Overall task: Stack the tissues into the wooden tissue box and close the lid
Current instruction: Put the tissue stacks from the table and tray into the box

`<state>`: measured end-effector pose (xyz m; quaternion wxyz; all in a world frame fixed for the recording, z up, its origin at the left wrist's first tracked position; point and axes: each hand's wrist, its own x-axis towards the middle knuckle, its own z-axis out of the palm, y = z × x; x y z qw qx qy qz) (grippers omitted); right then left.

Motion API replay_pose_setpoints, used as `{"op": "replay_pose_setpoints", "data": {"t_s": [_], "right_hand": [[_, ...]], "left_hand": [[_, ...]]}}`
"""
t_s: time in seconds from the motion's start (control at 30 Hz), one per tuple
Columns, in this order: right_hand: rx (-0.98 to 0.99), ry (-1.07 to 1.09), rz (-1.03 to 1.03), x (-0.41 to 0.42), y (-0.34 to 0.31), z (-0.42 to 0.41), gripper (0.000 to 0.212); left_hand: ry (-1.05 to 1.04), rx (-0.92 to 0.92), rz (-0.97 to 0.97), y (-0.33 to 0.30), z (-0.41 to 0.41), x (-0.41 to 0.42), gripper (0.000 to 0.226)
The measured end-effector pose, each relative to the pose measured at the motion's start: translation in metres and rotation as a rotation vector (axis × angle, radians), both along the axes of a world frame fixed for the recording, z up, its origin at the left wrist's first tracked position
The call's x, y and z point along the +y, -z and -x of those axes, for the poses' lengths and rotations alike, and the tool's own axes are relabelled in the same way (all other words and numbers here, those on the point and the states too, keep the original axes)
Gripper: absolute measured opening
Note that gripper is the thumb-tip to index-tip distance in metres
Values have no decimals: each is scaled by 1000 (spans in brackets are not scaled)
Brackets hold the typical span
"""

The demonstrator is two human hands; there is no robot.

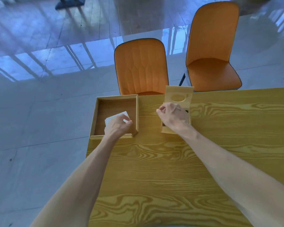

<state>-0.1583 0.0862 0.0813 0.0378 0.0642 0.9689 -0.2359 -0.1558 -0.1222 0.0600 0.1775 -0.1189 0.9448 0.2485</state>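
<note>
A shallow wooden tray point(97, 112) sits at the table's far left corner, with a stack of white tissues point(116, 116) lying inside it. My left hand point(117, 126) is down in the tray, fingers closed on the tissues. To the right stands the wooden tissue box point(168, 131), its lid point(179, 93) with an oval hole tilted up and open at the back. My right hand point(172, 116) hovers over the box's opening with fingers loosely curled and nothing visible in them. The hand hides the box's inside.
The yellow wood-grain table point(170, 169) fills the lower right; its left edge runs just under the tray. Two orange chairs point(141, 68) point(211, 51) stand beyond the far edge. Pale tiled floor point(31, 120) lies to the left.
</note>
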Motion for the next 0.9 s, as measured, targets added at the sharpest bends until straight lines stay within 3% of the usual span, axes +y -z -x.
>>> {"op": "replay_pose_setpoints", "data": {"t_s": [0.23,0.4,0.53,0.9], "right_hand": [[-141,-79,80,-68,18,20,30],[-258,-113,169,-101,39,33,36],[-358,-127,189,-120,51,42,41],[-616,-47,318,-153,67,67,40]], "left_hand": [[-144,1,-32,12,-7,-60,38],[-414,-79,-336,31,3,-81,53],[-540,-140,-468,43,16,-86,61],[-690,-179,-544,73,47,-93,68]]}}
